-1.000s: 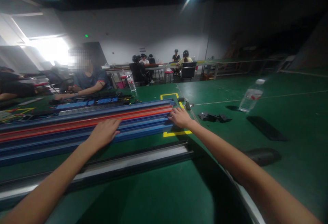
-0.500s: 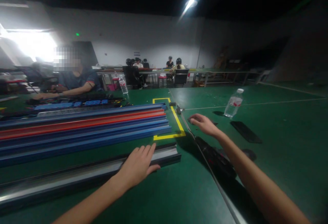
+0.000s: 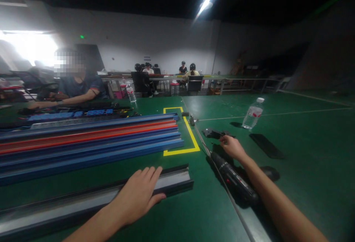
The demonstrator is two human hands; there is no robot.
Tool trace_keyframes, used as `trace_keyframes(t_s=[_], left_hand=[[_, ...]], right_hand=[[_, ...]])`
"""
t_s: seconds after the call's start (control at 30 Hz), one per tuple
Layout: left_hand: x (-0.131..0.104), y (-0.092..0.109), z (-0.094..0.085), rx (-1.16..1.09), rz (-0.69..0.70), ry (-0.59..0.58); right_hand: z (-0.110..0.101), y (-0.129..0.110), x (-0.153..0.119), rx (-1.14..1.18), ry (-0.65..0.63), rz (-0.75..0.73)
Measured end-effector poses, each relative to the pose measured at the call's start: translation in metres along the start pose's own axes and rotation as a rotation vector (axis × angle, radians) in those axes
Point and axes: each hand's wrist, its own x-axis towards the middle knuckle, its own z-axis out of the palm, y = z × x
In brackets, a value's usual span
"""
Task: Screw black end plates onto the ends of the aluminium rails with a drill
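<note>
My left hand [image 3: 141, 192] lies across a long black channel rail [image 3: 174, 181] with a silvery inside. Its fingers reach over the far edge and the thumb sticks out on the near side, gripping the rail. My right hand [image 3: 233, 147] has its fingers curled together beside a cluster of small black parts [image 3: 213, 133]; whatever is between the fingertips is too small to make out. Under the right forearm lies a black power screwdriver [image 3: 235, 181], partly covered by the arm.
Blue rails [image 3: 155, 149] and a red-orange rail [image 3: 138, 127] lie left, ending near yellow tape [image 3: 194, 138]. A water bottle [image 3: 253, 114] and a dark flat phone-like object [image 3: 266, 146] are right. Across the green table [image 3: 194, 216] sits a person [image 3: 80, 87].
My right hand has come back toward me and right, uncovering the small black parts, and its fingers have closed. My left hand and the black rail have shifted slightly nearer to me.
</note>
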Motion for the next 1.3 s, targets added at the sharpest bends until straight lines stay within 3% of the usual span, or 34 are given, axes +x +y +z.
trace_keyframes(t_s=[0.53, 0.87, 1.3], left_hand=[[0.003, 0.008, -0.006, 0.049, -0.030, 0.053], [-0.005, -0.007, -0.002, 0.038, -0.030, 0.074], [-0.001, -0.001, -0.001, 0.097, -0.060, 0.002]], right_hand=[[0.006, -0.015, -0.009, -0.107, -0.189, -0.145], [0.007, -0.014, -0.011, -0.142, -0.207, -0.164], [0.010, -0.008, -0.011, -0.130, -0.223, -0.136]])
